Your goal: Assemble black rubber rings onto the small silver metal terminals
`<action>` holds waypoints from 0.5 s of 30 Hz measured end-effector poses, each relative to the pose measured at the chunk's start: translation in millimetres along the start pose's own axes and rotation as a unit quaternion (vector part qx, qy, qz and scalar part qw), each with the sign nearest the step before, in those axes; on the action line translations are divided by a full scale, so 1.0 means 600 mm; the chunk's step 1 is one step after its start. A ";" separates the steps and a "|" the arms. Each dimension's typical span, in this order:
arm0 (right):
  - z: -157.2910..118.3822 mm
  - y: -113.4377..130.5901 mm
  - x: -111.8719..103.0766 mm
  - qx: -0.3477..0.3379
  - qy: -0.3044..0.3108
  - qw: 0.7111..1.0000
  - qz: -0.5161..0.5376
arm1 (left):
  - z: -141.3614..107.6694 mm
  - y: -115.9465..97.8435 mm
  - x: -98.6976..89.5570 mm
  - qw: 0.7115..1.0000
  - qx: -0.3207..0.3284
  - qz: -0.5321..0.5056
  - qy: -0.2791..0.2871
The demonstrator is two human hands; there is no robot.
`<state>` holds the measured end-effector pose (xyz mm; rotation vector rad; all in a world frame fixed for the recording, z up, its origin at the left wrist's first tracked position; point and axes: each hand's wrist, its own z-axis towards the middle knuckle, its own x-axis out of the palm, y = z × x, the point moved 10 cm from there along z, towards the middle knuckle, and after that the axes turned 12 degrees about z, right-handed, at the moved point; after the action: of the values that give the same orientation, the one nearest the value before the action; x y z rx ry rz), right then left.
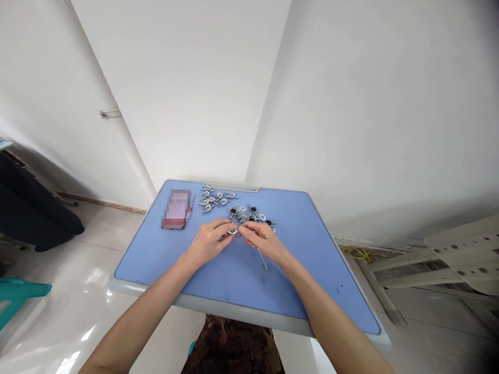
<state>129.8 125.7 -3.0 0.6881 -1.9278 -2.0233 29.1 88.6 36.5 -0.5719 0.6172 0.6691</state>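
My left hand point(208, 241) and my right hand point(263, 241) meet above the middle of a blue table top point(241, 275). Their fingertips pinch a small metal bracket point(233, 230), partly hidden by the fingers. A slim metal tool shaft point(262, 258) sticks out below my right hand, which seems to hold it. Two loose heaps of small metal brackets lie just beyond the hands, one point(216, 200) farther left and one with black round parts point(249, 214) nearer my fingers. A phone point(175, 209) with a pixelated screen and a small red-handled screwdriver point(189, 208) lie to the far left.
The table's grey rim point(210, 304) runs along the near side, with a patterned lap point(234, 348) below it. White walls point(187, 78) rise behind. A dark cloth point(35, 208) and a teal stool point(19, 296) stand left; a white rack point(440, 265) and yellow cable point(360, 254) lie right.
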 end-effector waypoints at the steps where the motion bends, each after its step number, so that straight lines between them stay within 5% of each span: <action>1: 0.001 -0.004 0.000 0.009 -0.002 1.000 0.024 | 0.001 0.000 0.000 1.000 -0.002 -0.003 0.002; 15: 0.004 -0.027 0.007 0.062 0.001 0.989 0.136 | 0.001 0.009 0.007 0.991 -0.060 -0.111 0.034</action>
<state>127.0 127.3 -19.4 0.4255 -2.0339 -1.7518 28.1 94.0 32.7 -0.7651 0.5694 0.4802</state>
